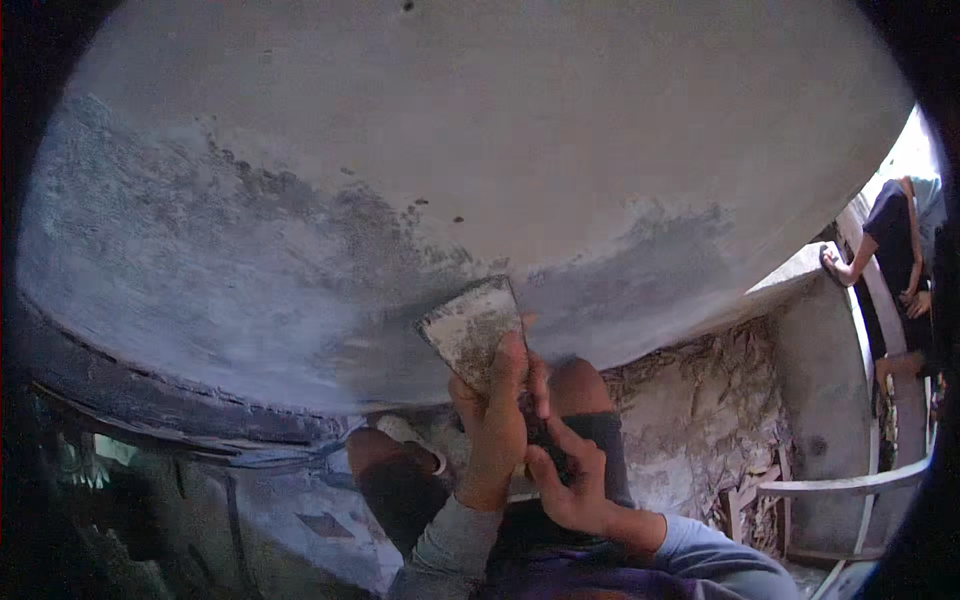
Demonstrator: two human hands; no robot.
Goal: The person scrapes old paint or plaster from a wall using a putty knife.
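My left hand (490, 430) is closed round the lower end of a flat, roughly rectangular scraper (480, 325). The scraper's broad face is smeared grey-white, and my thumb presses along it. Its top corner overlaps the lower part of a large curved wall (580, 130) in the picture; whether they touch I cannot tell. Close below and right of it, my right hand (575, 485) has its thumb and forefinger bent round a dark patch beside the left hand. What lies between those fingers is too dark to make out.
Dark grey rough patches (250, 250) spread over the wall's lower left. My bent knees (580, 385) are beneath it. At right, a person (890, 235) rests a hand on a ledge, near a curved pale rail (850, 487). Leaf-like debris (690, 390) lies below the wall.
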